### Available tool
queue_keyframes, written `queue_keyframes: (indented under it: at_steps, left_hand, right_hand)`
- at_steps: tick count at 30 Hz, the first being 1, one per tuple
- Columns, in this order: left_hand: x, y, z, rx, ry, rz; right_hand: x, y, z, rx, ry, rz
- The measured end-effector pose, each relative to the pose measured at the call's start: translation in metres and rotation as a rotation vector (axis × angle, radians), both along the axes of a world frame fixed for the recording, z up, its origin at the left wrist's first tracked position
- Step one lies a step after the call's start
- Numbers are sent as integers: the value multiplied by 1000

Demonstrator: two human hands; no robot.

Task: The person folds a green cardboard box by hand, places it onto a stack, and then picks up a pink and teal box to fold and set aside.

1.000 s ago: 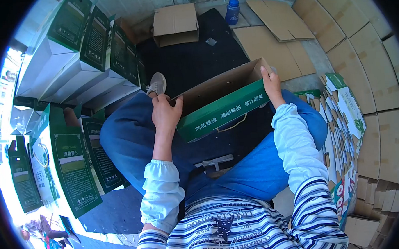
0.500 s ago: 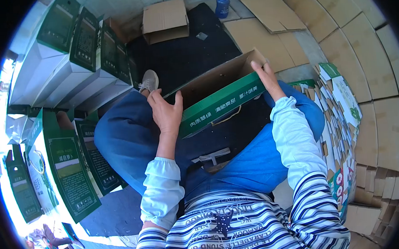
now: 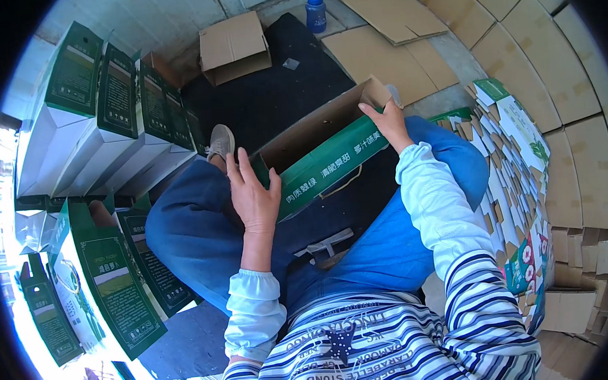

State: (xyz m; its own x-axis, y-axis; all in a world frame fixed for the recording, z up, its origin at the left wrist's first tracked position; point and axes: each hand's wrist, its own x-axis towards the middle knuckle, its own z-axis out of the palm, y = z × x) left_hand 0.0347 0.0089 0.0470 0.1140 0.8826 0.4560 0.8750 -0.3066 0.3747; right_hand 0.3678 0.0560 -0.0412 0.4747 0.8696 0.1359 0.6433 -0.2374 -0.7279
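The left hand [image 3: 254, 201] is spread at one end of one green carton [image 3: 331, 164], the right hand [image 3: 388, 125] pinches the other; one blue bottle [image 3: 315, 16] stands beyond

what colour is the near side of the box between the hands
The near side is green with white lettering, best seen in the head view.

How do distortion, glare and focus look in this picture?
Head view: strong fisheye bowing along the carton wall at right, with black corners; head view: washed-out glare beside the leftmost green box; head view: lettering on the held box looks sharp.
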Motion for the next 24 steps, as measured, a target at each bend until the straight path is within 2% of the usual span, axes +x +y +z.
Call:
queue_keyframes:
  at_steps: [3,6,9,10,12,15,16,18,21,24]
  left_hand:
    - [3,0,0,-18,35,-9]
    - [-1,3,-2,-10,47,-23]
    - [-15,3,6,50,59,-25]
    - [-27,-1,11,72,30,42]
    - [-39,-8,-7,-102,-491,186]
    - [-47,-9,-52,-360,-923,272]
    - [-46,-9,-61,-419,-970,75]
    - [-34,-11,-74,-526,-961,-31]
    - [-35,-1,-93,-667,-973,68]
    - [-40,3,-113,-599,-865,78]
  right_hand:
    - [3,1,-4,-33,44,-15]
    - [13,5,-3,8,358,166]
    - [18,-1,-5,14,295,209]
    - [20,1,-14,-4,219,169]
    - [22,5,-29,-43,58,86]
    - [9,5,-14,-297,18,-103]
    - [6,7,-13,-316,25,-121]
    - [5,8,-10,-352,31,-163]
    - [5,4,-6,-260,20,-107]
    - [0,-10,26,-75,598,212]
